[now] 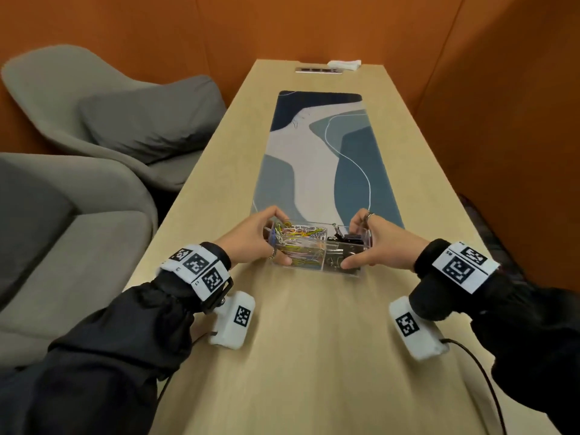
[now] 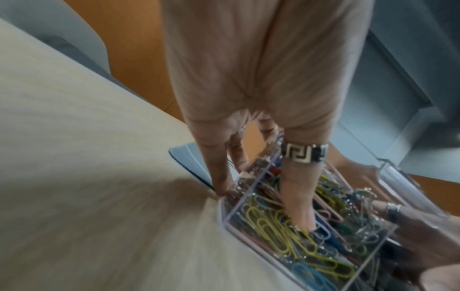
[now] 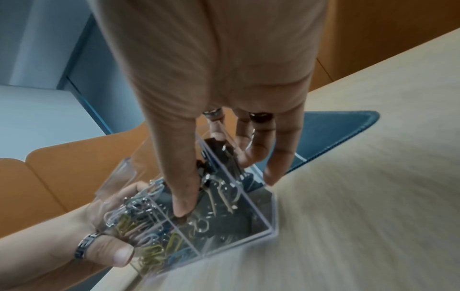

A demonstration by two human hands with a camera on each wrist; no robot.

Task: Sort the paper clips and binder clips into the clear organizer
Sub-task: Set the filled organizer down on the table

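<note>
The clear organizer (image 1: 340, 273) is at the near edge of the desk mat, held at both ends. My left hand (image 1: 262, 238) grips its left end, with the ringed thumb (image 2: 298, 196) on the near side wall. My right hand (image 1: 375, 244) grips the right end, thumb (image 3: 184, 189) on the near wall and fingers behind. Coloured paper clips (image 1: 301, 243) fill the left compartment (image 2: 225, 214). Black binder clips (image 1: 346, 241) lie in the right compartment (image 3: 248, 237). In the wrist views I see the paper clips (image 2: 281, 234) and binder clips (image 3: 221, 155) up close. Whether the box is lifted, I cannot tell.
A blue and white desk mat (image 1: 320, 152) runs down the middle of the long wooden table (image 1: 314, 340). Two grey chairs (image 1: 110, 120) stand at the left. A socket strip (image 1: 318, 70) and white cloth (image 1: 345, 64) lie at the far end. Orange walls close in.
</note>
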